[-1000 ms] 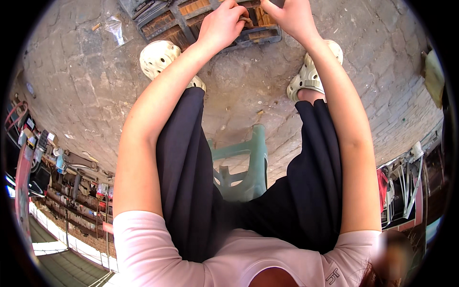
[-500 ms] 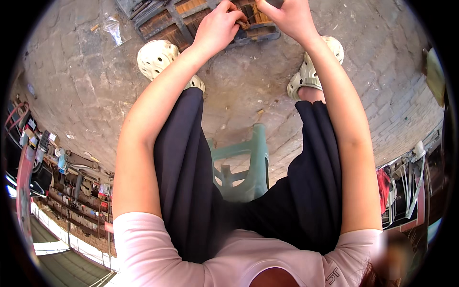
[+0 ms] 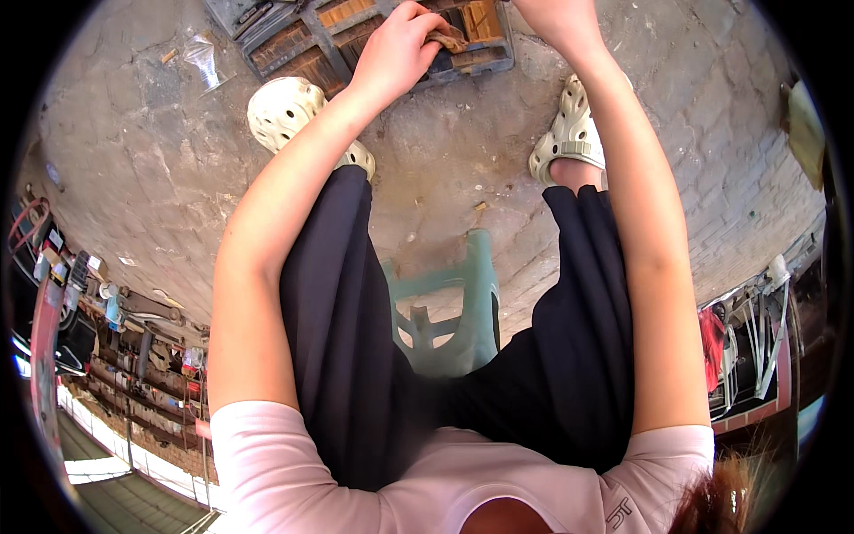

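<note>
At the top of the head view lies a grey, grimy case (image 3: 485, 64) divided into compartments holding rusty brown pieces (image 3: 342, 13). My left hand (image 3: 396, 49) is bent over its middle, fingers closed on a small brown piece (image 3: 445, 40) that I cannot make out clearly. My right hand (image 3: 556, 22) is above and to the right of the case, near its right end; its fingers are cut off by the top edge, so their state is hidden.
I sit on a green plastic stool (image 3: 476, 285), cream clogs (image 3: 285, 111) near the case. Clear plastic (image 3: 205, 62) lies on the paved floor left of it. Cluttered racks (image 3: 133, 356) stand far left; metal frames (image 3: 761, 338) and a red item (image 3: 712, 347) lie far right.
My right hand has moved up and to the right, away from the case and partly out of the picture. My left hand has shifted slightly left, still closed on the small piece.
</note>
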`<state>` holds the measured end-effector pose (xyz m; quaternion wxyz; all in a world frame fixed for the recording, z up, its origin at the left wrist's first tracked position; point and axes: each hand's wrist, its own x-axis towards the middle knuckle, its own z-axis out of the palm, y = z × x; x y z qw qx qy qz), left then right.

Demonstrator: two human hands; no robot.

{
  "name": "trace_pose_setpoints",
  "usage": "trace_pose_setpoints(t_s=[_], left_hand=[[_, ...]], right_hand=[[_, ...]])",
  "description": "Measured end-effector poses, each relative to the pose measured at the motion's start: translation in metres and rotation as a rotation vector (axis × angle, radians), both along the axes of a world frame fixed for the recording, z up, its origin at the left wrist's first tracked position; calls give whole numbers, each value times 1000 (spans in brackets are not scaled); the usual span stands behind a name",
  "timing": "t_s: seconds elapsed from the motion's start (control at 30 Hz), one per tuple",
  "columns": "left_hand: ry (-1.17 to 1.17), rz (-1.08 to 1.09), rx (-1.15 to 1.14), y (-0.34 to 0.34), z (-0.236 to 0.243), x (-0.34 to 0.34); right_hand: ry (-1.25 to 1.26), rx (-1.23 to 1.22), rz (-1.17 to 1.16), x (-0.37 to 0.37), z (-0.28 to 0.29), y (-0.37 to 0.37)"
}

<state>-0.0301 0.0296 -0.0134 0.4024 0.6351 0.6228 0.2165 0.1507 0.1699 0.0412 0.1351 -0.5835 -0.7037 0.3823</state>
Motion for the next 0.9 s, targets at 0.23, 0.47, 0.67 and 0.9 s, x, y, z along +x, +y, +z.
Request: trace_pose_setpoints(t_s=[0.23, 0.47, 0.67, 0.9], left_hand=[[100, -2, 13, -5, 1, 18], [66, 53, -65, 3, 18, 22], [130, 37, 60, -8, 0, 21], [63, 39, 6, -6, -1, 12]], right_hand=[[160, 14, 121, 6, 1, -14], [48, 17, 406, 4, -1, -31], [12, -22, 185, -16, -7, -26], [83, -368, -281, 24, -35, -11]])
